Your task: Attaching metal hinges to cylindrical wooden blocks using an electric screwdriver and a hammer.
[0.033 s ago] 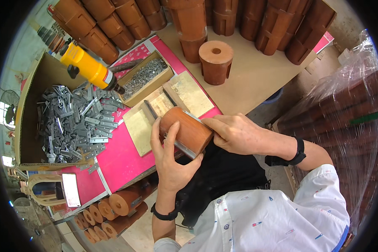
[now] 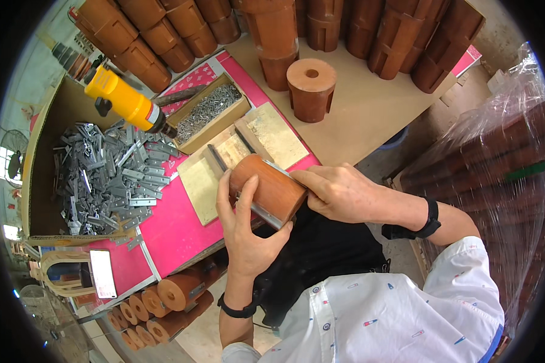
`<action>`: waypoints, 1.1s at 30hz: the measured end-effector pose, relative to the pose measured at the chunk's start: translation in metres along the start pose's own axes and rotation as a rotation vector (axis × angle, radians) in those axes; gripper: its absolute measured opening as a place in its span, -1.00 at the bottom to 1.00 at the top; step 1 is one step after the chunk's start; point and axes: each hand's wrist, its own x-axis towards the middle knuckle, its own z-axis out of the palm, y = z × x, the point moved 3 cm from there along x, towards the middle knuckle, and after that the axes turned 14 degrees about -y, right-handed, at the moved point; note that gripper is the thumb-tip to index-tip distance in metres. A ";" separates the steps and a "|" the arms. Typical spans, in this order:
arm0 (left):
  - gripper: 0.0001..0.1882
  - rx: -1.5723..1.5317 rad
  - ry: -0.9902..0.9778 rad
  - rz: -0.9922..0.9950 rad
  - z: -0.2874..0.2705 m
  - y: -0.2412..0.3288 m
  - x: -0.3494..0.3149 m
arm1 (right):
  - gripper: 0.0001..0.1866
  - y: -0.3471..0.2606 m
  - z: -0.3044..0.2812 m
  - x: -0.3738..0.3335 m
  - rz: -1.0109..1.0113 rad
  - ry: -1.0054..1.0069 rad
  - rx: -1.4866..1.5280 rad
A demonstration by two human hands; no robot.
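A reddish-brown wooden cylinder (image 2: 272, 189) lies tilted in front of my body, at the near edge of a wooden jig board. My left hand (image 2: 246, 233) is closed round its left side, thumb and fingers spread over the curved face. Along its lower side runs a metal strip (image 2: 266, 216); a second metal strip (image 2: 277, 167) shows on its upper side. My right hand (image 2: 339, 192) closes on the cylinder's right end, its index finger at the end of the upper strip. The right thumb and other fingertips are partly hidden.
A carton (image 2: 42, 199) of grey metal brackets (image 2: 112, 175) stands left. Beside it are a box of screws (image 2: 209, 112) and a hanging yellow power driver (image 2: 124, 100). Brown cylinders (image 2: 312, 91) stand at the back; more lie below the table. A phone (image 2: 103, 273) stands lower left; wrapped stacks (image 2: 484, 181) fill the right.
The hanging yellow driver has shifted slightly to the left. Both hands and the wooden cylinder look almost unchanged.
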 end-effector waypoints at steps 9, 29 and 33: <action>-0.03 0.003 0.065 -0.032 -0.008 0.006 -0.006 | -0.63 -0.004 -0.001 0.007 -0.102 0.172 0.005; 0.02 -0.043 0.284 -0.033 -0.006 -0.021 -0.007 | -0.53 0.003 -0.013 0.024 0.122 -0.054 0.674; 0.04 -0.142 0.328 0.020 0.004 -0.031 0.003 | -0.18 -0.002 0.005 0.035 0.089 -0.027 0.562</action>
